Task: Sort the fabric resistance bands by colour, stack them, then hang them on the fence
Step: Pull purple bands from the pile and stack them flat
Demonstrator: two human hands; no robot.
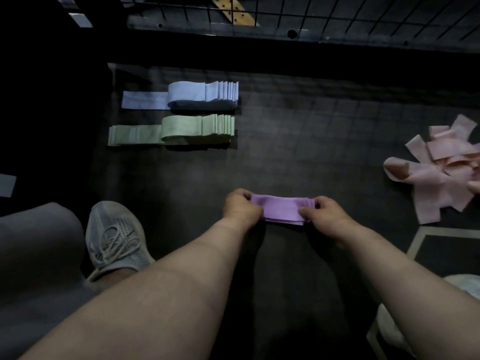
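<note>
**A:** How far along was the job at that point?

**B:** Partly done. The blue stack (202,96) and the green stack (194,129) lay side by side on the dark floor (298,152), each layered neatly with one band trailing out to the left. I judged those two colours finished.

**A:** And the hands?

**B:** Both were busy with the purple bands (281,209), low in the middle of the view, just over the floor. The left hand (240,203) pinched one end and the right hand (320,211) gripped the other, where the edges showed in layers. The light was poor, so the bundle may have held several bands; I could not count them.

**A:** What was left?

**B:** The pink bands (441,175) lay in a loose, crossed heap well off to the right, unstacked. Nothing that I could make out hung on the wire fence (337,19) at the far edge, so by my reckoning pink needed stacking and all the hanging remained.
</note>
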